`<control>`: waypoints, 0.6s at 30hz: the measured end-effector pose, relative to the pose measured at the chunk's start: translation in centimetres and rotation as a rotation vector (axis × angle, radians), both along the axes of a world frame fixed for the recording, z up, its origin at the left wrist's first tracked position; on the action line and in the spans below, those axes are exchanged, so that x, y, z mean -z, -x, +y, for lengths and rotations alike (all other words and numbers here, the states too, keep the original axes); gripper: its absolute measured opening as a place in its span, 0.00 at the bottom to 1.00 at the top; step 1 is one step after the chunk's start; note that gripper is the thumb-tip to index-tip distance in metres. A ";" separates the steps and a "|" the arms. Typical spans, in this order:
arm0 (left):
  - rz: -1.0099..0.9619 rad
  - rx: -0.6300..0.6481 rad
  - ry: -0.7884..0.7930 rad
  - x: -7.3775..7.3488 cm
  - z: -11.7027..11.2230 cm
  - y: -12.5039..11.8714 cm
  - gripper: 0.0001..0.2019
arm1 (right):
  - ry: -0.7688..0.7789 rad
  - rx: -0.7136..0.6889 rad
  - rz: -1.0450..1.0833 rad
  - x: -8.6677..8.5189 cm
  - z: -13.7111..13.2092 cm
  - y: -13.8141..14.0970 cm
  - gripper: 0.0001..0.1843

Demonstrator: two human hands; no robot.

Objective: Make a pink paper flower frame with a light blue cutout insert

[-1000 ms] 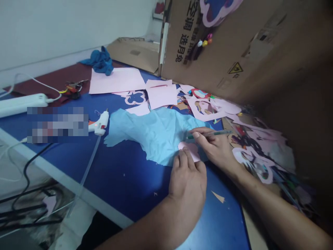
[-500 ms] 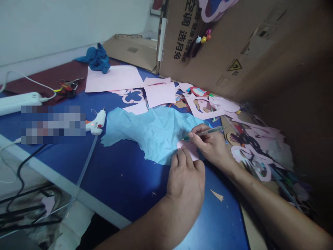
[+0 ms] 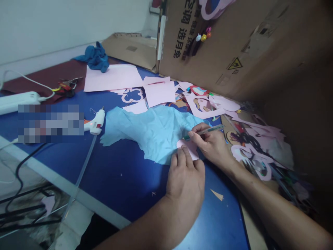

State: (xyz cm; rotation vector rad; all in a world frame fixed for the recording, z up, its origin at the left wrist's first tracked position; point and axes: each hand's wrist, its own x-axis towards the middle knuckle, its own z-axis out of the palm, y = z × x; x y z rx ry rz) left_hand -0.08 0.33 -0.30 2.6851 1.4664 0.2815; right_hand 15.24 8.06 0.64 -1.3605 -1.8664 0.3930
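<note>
A green-tipped pen [image 3: 212,130] is pinched in my right hand [image 3: 212,144], its tip at the upper edge of a pink paper piece [image 3: 191,148]. That small piece lies on the right part of a crumpled light-blue cloth [image 3: 148,130]. My left hand [image 3: 186,177] holds the paper down, fingertips on its near left side and close together. The lower part of the paper is covered by my fingers, and the pen's exact contact is too small to make out.
A white glue gun [image 3: 97,121] rests left of the cloth on the blue table [image 3: 114,177]. Pink sheets [image 3: 114,78] and cut-out scraps [image 3: 205,104] lie behind. A large cardboard box [image 3: 208,59] stands at the back right. A crumpled dark-blue glove-like item [image 3: 96,57] sits far left.
The view has shifted very slightly. Both hands, the pen and the paper stay in nearly the same places.
</note>
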 end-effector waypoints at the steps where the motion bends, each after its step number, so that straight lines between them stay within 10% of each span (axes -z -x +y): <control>1: 0.006 0.000 0.002 0.0 0.0 0.0 0.18 | 0.002 0.000 -0.002 0.0 0.0 0.0 0.25; 18: -0.012 -0.021 -0.018 -0.1 -0.1 0.0 0.15 | 0.042 0.037 -0.005 -0.4 -0.1 0.0 0.26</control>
